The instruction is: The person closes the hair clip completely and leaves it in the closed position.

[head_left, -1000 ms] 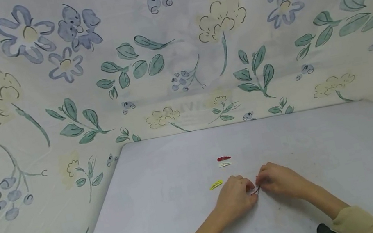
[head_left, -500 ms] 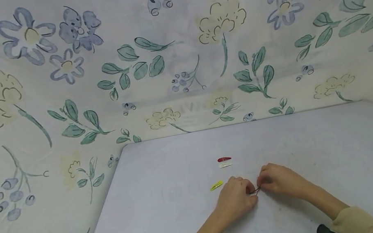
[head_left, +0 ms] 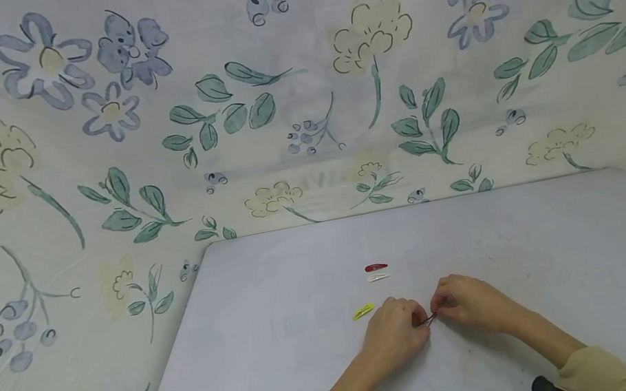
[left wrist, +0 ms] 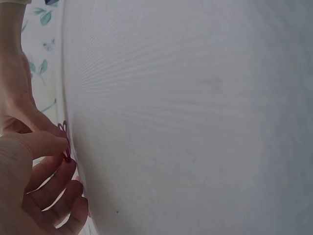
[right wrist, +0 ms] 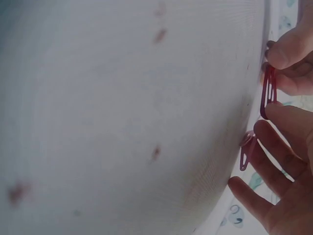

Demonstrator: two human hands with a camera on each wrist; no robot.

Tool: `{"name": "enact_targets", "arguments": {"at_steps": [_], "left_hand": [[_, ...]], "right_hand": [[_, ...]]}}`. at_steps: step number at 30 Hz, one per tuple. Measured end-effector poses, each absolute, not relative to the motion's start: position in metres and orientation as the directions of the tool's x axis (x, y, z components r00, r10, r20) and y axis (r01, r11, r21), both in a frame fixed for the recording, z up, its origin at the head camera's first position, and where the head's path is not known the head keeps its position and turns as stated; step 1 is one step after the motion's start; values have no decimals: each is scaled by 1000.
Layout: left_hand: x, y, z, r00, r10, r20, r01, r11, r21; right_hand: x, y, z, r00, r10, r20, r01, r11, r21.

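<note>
Between my two hands is a slim dark red snap hair clip [head_left: 429, 319], its slotted frame plain in the right wrist view [right wrist: 269, 93]. The thumb and forefinger of my left hand [head_left: 396, 333] pinch one end. My right hand [head_left: 475, 305] pinches the opposite end with its fingertips. A smaller pinkish-red clip shape [right wrist: 248, 151] shows by the right hand's middle fingers in the right wrist view. Just beyond the left hand lies a yellow hair clip [head_left: 363, 311]. Farther back, a red hair clip [head_left: 376, 267] lies beside a white one [head_left: 378, 277].
The white table [head_left: 278, 285] carries both hands' work, close over its surface. A floral cloth [head_left: 308, 98] hangs behind and along the sides. Dark wrist camera parts [head_left: 550, 389] show near the sleeves at the front.
The held red clip has turned from slanting to lying flatter between the hands. Both hands stay nearly in place, with small finger shifts. The clips on the table have not moved.
</note>
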State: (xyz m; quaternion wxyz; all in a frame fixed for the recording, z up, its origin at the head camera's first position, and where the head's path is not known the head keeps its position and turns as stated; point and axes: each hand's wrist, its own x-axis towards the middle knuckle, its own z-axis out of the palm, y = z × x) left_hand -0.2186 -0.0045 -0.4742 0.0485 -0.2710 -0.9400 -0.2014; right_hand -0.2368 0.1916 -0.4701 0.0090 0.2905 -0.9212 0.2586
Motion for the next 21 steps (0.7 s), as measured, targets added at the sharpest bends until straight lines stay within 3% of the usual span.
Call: {"name": "enact_targets", "arguments": {"at_steps": [21], "left_hand": [[-221, -8, -472, -855, 475, 210, 518, 754, 403]], "right_hand": [[-235, 192, -468, -824, -530, 201, -555, 682, -476]]}}
